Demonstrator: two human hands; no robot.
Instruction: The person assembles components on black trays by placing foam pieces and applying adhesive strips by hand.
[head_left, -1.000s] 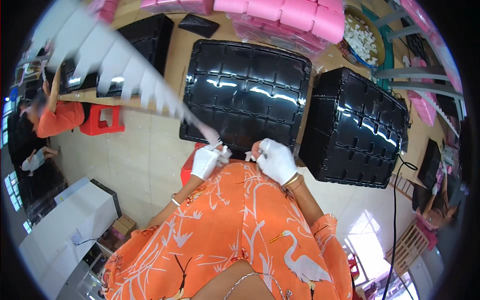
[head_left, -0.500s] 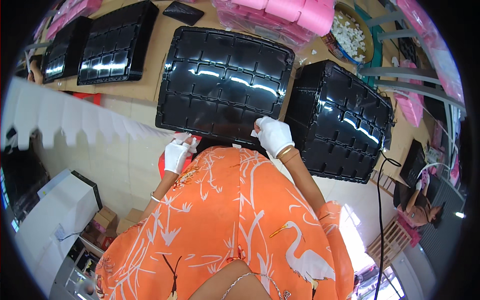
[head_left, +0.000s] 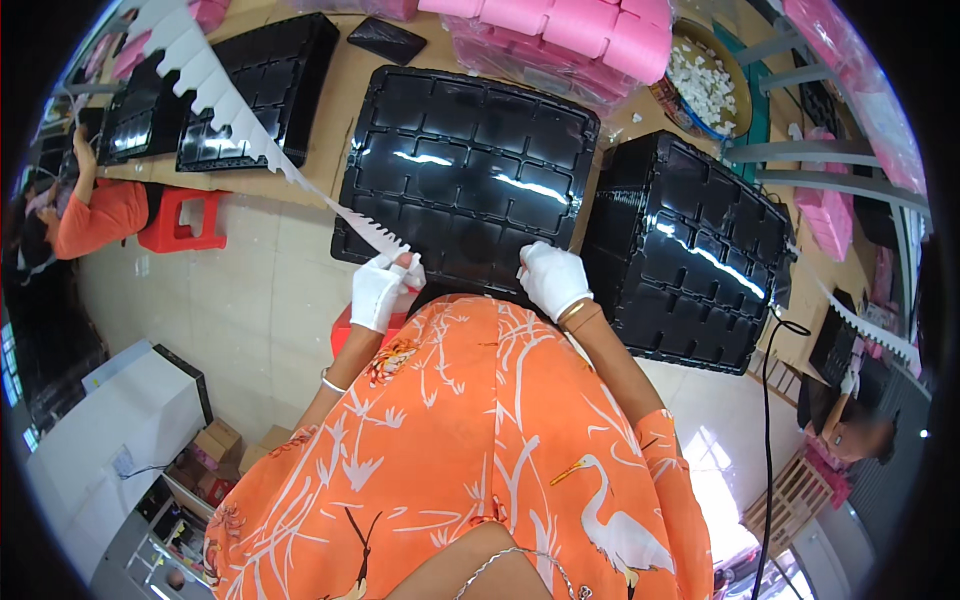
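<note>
My left hand, in a white glove, grips the near end of a long white notched strip that runs up and away to the far left. My right hand, also gloved, rests on the near edge of a large black moulded tray lying on the wooden table in front of me. Whether the right fingers grip the tray edge is hard to tell. My orange patterned top fills the lower middle of the view.
A stack of black trays stands to the right. More black trays lie at far left on the table. Pink packs and a basket of white pieces sit at the back. A red stool and seated persons are at both sides.
The white strip swung from low at my left to high and far left. My left hand rose toward the tray edge. The right hand stayed at the tray's near edge.
</note>
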